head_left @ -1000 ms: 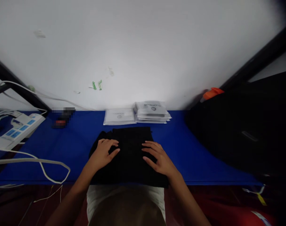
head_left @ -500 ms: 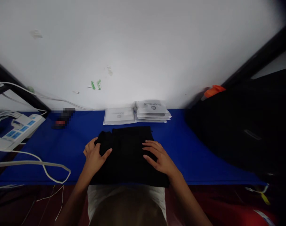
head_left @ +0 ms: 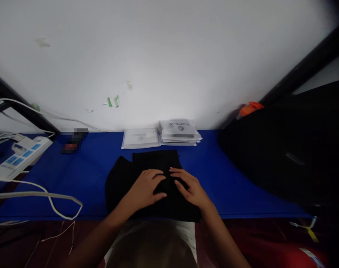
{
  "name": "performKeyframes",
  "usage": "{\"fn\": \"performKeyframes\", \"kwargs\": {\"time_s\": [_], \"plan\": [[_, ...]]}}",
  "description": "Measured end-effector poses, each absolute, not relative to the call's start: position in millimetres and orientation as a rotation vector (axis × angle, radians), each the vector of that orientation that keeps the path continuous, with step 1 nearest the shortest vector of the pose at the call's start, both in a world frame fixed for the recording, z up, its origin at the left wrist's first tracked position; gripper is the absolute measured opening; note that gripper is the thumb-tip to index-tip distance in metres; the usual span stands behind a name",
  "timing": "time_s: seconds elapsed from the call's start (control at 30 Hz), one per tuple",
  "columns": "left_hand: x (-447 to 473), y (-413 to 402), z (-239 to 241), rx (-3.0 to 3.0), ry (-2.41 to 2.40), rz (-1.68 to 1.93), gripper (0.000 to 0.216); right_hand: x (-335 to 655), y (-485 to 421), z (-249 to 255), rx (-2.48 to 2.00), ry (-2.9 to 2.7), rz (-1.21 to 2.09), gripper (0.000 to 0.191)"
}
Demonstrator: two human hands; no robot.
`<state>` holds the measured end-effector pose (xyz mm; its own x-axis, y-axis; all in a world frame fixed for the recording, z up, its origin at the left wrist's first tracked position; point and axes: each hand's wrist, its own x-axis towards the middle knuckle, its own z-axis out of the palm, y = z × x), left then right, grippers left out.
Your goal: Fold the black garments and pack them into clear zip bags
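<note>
A black garment, partly folded (head_left: 120, 182), lies on the blue table (head_left: 214, 178) close to its front edge; its exact kind is too dark to make out. My left hand (head_left: 147, 186) rests on the middle of the cloth with its fingers apart. Over the garment's right side lies my right hand (head_left: 190, 186), fingers spread and stretched towards the left. Neither hand grips anything. The fingertips of both hands are close to each other, a small gap between them.
Along the wall sit a flat white plastic package (head_left: 140, 138) and a stack of similar packages (head_left: 180, 133). At left are a power strip (head_left: 25, 154), loose white cables (head_left: 60, 199) and a dark pixelated object (head_left: 74, 141). A large black bag-like object (head_left: 269, 160) fills the right.
My left hand has moved right from the garment's left edge to its middle. The cloth's left part now lies flatter and spreads further left. My right hand has barely moved.
</note>
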<state>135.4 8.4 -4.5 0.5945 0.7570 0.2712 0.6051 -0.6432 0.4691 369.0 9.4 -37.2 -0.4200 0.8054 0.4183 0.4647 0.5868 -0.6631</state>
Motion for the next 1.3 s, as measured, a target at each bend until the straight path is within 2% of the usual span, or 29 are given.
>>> {"fn": "performKeyframes", "kwargs": {"time_s": [0.07, 0.17, 0.23, 0.37, 0.43, 0.57, 0.63, 0.73, 0.83, 0.93, 1.03, 1.1, 1.3], "plan": [[147.9, 4.2, -9.1, 2.569, 1.062, 0.506, 0.048, 370.2, 9.7, -40.9, -1.021, -2.048, 0.608, 0.026], [156.2, 1.2, -14.0, 2.6, 1.152, 0.512, 0.037, 369.5, 8.7, -41.8, -1.037, -2.051, 0.632, 0.036], [156.4, 1.8, -15.5, 2.59, 1.186, 0.59, 0.027, 366.8, 7.4, -38.1, -1.053, -2.102, 0.614, 0.047], [151.7, 3.8, -11.5, 2.475, 1.147, 0.875, 0.027, 360.0, 8.5, -27.9, -1.026, -2.307, 0.503, 0.073], [147.6, 5.3, -4.3, 2.429, 0.978, 0.943, 0.027, 358.7, 12.5, -24.7, -0.965, -2.365, 0.438, 0.071], [130.3, 24.6, 15.3, 2.429, 0.677, 0.819, 0.027, 359.8, 19.7, -20.0, -0.859, -2.366, 0.409, 0.061], [115.5, 48.0, 20.6, 2.436, 0.822, 0.777, 0.029, 359.7, 18.8, -17.7, -0.861, -2.349, 0.428, 0.054], [88.4, 93.4, 16.8, 2.545, 1.376, 0.598, 0.016, 358.1, 12.6, -17.5, -0.912, -2.326, 0.47, 0.044], [64.4, 130.7, 4.7, 2.55, 1.572, 0.474, 0.016, 357.4, 5.2, -22.0, -1.028, -2.325, 0.519, 0.045], [51.9, 147.2, -5.0, 2.561, 1.648, 0.385, 0.016, 358.7, -0.5, -26.3, -1.134, -2.349, 0.569, 0.058], [49.8, 147.6, -7.2, 2.574, 1.7, 0.371, 0.02, 361.1, -3.7, -28.3, -1.152, -2.403, 0.584, 0.088], [50.7, 142.9, -4.9, 2.59, 1.721, 0.417, 0.024, 363.2, -4.2, -30.1, -1.154, -2.44, 0.547, 0.1], [55.0, 107.2, 8.7, 2.653, 1.773, 0.681, 0.033, 366.9, -3.4, -35.7, -1.026, -2.436, 0.313, 0.102]]}}
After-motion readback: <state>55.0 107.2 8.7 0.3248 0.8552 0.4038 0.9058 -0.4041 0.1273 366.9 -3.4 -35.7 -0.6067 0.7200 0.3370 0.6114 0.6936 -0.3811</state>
